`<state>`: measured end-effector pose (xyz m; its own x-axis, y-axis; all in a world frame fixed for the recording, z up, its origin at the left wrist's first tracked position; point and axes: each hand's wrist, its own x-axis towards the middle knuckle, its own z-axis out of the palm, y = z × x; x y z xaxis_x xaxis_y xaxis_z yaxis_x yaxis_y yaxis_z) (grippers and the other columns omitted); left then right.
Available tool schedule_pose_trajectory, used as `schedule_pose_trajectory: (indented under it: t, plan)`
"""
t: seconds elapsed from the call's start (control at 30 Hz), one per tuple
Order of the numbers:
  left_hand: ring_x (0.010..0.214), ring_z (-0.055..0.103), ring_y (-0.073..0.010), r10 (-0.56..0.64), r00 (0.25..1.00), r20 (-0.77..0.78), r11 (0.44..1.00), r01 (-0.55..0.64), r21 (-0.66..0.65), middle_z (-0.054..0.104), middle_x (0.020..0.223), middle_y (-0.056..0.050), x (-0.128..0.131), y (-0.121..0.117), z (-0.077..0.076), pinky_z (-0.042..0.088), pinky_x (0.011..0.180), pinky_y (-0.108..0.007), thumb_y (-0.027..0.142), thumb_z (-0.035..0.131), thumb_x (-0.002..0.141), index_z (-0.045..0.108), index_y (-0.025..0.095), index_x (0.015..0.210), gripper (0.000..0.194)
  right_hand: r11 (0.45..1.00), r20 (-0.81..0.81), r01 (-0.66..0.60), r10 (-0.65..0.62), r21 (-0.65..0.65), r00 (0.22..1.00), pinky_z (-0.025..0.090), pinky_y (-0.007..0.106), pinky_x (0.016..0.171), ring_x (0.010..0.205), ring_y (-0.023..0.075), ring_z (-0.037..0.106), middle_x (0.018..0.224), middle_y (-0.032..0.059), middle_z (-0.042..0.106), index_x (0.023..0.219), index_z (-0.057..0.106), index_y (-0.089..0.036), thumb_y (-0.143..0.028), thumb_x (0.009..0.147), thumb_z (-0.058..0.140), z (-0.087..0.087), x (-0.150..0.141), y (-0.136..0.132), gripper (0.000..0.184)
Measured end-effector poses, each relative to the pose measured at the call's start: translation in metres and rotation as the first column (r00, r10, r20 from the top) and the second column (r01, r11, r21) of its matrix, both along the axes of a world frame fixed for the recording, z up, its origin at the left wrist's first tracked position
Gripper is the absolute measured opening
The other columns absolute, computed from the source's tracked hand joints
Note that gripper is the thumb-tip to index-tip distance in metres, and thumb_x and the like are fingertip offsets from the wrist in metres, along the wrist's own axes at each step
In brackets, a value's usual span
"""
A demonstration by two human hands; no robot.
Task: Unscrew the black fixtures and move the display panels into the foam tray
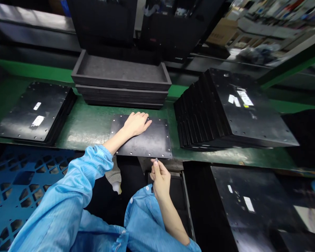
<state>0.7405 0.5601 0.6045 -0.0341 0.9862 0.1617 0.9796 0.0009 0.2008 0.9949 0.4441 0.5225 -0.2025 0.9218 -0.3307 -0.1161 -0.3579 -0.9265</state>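
Note:
A flat black metal plate [147, 140] with small holes along its edges lies on the green bench [91, 122] in front of me. My left hand [136, 123] rests flat on the plate's far left part, fingers stretched out. My right hand [160, 176] hovers just below the plate's near edge, fingers pinched on a tiny dark piece [156, 160] that I cannot name. Both arms wear light blue sleeves.
A leaning stack of black plates with white labels [225, 108] stands right of the plate. Stacked dark trays [120, 78] sit behind it. Another labelled plate pile [34, 112] lies at the left. A blue pallet [21, 178] and a low black plate [252, 199] lie below the bench.

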Motion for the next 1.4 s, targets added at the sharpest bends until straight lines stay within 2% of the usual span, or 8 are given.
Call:
schedule_pose_trajectory:
  t: [0.2,0.43,0.6,0.73,0.87,1.03,1.2,1.4]
  plan:
    - [0.119,0.069,-0.032,0.0,1.0,0.006,1.0,0.0,-0.001,0.077,0.127,-0.014,-0.001,0.002,-0.002,0.047,0.101,-0.044,0.047,0.041,0.117,0.068,0.014,0.131,0.045,1.0,0.011,0.006,-0.007,0.019,1.0,0.02,0.023,0.05,0.058,0.0075,0.028,0.072,-0.0056,0.038,0.117,0.081,-0.018,-0.066,0.091,0.083,0.003,-0.002,0.001,0.055]
    - [0.118,0.07,-0.0316,-0.008,1.0,0.013,1.0,0.008,0.01,0.077,0.125,-0.013,-0.002,0.002,-0.003,0.047,0.101,-0.044,0.046,0.043,0.117,0.068,0.014,0.128,0.042,0.997,0.0,-0.075,0.075,-0.014,0.997,0.018,0.024,0.05,0.055,0.0061,0.026,0.069,-0.0063,0.041,0.111,0.081,-0.017,-0.067,0.087,0.086,0.008,0.004,0.01,0.056]
    - [0.117,0.071,-0.0312,-0.019,1.0,0.02,1.0,0.019,0.013,0.077,0.124,-0.013,-0.001,0.0,-0.001,0.048,0.102,-0.044,0.045,0.045,0.116,0.069,0.014,0.125,0.04,0.995,-0.02,-0.093,0.094,0.031,0.995,0.021,0.024,0.052,0.055,0.0064,0.03,0.069,-0.0063,0.043,0.108,0.08,-0.018,-0.064,0.092,0.084,-0.008,0.009,0.012,0.05]
    - [0.119,0.07,-0.0313,-0.043,0.999,0.025,0.999,0.043,0.006,0.077,0.125,-0.013,0.001,-0.002,-0.001,0.048,0.102,-0.044,0.045,0.046,0.116,0.069,0.015,0.124,0.039,0.989,0.05,-0.121,0.117,0.089,0.992,0.029,0.026,0.057,0.06,0.0091,0.04,0.069,-0.0042,0.048,0.105,0.081,-0.017,-0.062,0.095,0.081,-0.023,0.013,0.012,0.046]
    - [0.119,0.07,-0.0314,-0.046,0.999,0.021,0.999,0.046,0.006,0.077,0.126,-0.014,0.002,-0.003,-0.002,0.047,0.101,-0.044,0.044,0.045,0.116,0.068,0.015,0.123,0.038,0.983,0.103,-0.133,0.12,0.126,0.987,0.032,0.028,0.06,0.061,0.0112,0.042,0.069,-0.0039,0.05,0.106,0.08,-0.018,-0.063,0.097,0.077,-0.028,0.017,0.013,0.046]
    - [0.117,0.071,-0.0313,-0.061,0.998,0.028,0.998,0.061,-0.001,0.077,0.125,-0.014,0.001,-0.001,-0.003,0.047,0.1,-0.044,0.044,0.043,0.117,0.068,0.014,0.122,0.039,0.985,0.088,-0.16,0.154,0.071,0.984,0.033,0.029,0.06,0.061,0.0115,0.042,0.069,-0.004,0.05,0.107,0.08,-0.018,-0.063,0.096,0.079,-0.013,0.015,0.014,0.046]
    - [0.117,0.071,-0.0313,-0.064,0.997,0.036,0.998,0.064,0.007,0.076,0.126,-0.014,0.001,0.0,-0.005,0.046,0.098,-0.044,0.044,0.041,0.118,0.068,0.014,0.124,0.041,0.985,0.038,-0.164,0.166,-0.051,0.985,0.022,0.027,0.053,0.056,0.008,0.032,0.066,-0.0054,0.043,0.103,0.081,-0.016,-0.064,0.091,0.084,0.011,0.012,0.016,0.049]
    - [0.118,0.07,-0.032,-0.06,0.997,0.057,0.998,0.06,0.006,0.076,0.127,-0.015,0.001,-0.002,-0.005,0.046,0.101,-0.044,0.044,0.045,0.117,0.069,0.013,0.125,0.04,0.972,0.217,-0.233,0.236,-0.04,0.947,0.022,0.027,0.053,0.055,0.0087,0.032,0.064,-0.0041,0.044,0.103,0.085,-0.015,-0.069,0.087,0.085,0.022,0.022,0.026,0.056]
